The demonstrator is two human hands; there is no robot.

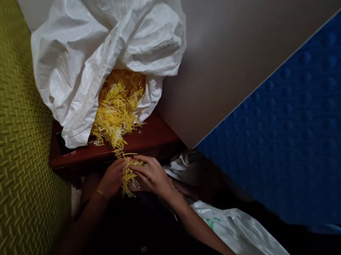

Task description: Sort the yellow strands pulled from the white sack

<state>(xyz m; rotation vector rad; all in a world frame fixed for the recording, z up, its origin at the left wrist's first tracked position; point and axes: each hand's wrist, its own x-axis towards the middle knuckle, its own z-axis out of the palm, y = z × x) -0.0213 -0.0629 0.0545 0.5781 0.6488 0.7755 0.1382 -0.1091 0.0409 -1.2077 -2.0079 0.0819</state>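
Note:
A tangled string of yellow and white strands (129, 179) hangs between my hands in front of the dark red table. My left hand (113, 178), with a thin bracelet at the wrist, is closed on its left side. From the right, my right hand (153, 175) holds the same strands between thumb and fingers. They trail up over the table edge to a larger yellow pile (120, 103), which spills from the mouth of a big white woven sack (78, 55). Some fingertips are hidden among the strands.
The sack rests on the dark red table (152, 137), with a dark flat object (64, 144) at its left. A yellow textured wall (2, 144) stands left, a blue padded surface (306, 130) right. A white plastic bag (241, 229) lies lower right.

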